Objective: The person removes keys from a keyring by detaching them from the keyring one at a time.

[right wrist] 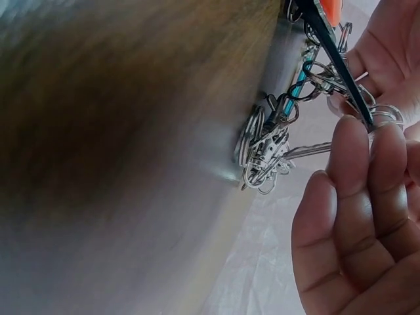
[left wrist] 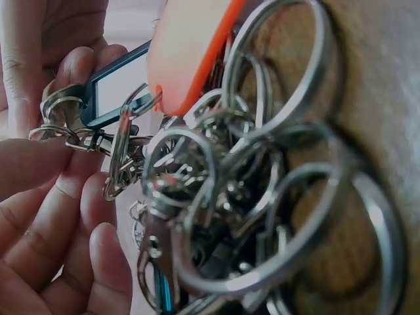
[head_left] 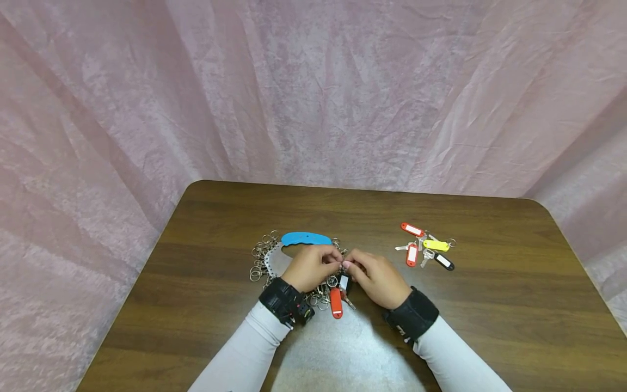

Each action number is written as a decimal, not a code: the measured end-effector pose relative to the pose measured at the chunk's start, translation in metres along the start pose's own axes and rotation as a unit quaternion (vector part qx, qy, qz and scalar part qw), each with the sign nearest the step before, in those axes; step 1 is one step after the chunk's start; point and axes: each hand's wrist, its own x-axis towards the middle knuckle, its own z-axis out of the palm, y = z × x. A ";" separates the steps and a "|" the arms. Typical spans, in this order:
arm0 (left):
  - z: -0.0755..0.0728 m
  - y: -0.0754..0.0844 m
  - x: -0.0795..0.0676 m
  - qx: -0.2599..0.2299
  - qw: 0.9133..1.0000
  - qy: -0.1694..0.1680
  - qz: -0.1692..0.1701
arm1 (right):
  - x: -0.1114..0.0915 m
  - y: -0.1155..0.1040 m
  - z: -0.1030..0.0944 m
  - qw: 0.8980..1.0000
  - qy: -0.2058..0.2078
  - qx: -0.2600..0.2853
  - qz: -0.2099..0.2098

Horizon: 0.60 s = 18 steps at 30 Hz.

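My left hand (head_left: pixel 309 268) pinches a small metal snap clip (left wrist: pixel 87 140) on a grey hoop (head_left: pixel 279 262) with a blue handle (head_left: pixel 306 238), which lies on the table. Opposite it, my right hand (head_left: pixel 383 279) pinches the split ring (left wrist: pixel 62 100) of a black key tag (left wrist: pixel 121 85) between thumb and fingers. Ring and clip meet at the fingertips; whether they are linked cannot be told. A red key tag (head_left: pixel 336 303) hangs from the hoop's near right side, with a key (head_left: pixel 349 301) beside it. Many metal rings (left wrist: pixel 282 72) crowd the hoop's edge.
To the right on the wooden table (head_left: pixel 504 305) lies a loose group of keys (head_left: pixel 427 256) with red tags (head_left: pixel 412 255), a yellow tag (head_left: pixel 436 245) and a black tag (head_left: pixel 444 262). A pink curtain (head_left: pixel 343 98) hangs behind the table's far edge.
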 end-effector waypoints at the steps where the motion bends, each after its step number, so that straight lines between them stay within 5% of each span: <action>1: 0.000 0.000 0.000 0.001 1.000 0.001 0.002 | 0.000 -0.001 0.000 1.000 0.002 -0.001 0.000; 18: -0.002 0.004 -0.002 0.026 0.999 0.005 0.025 | 0.000 -0.001 0.001 1.000 0.015 -0.015 -0.006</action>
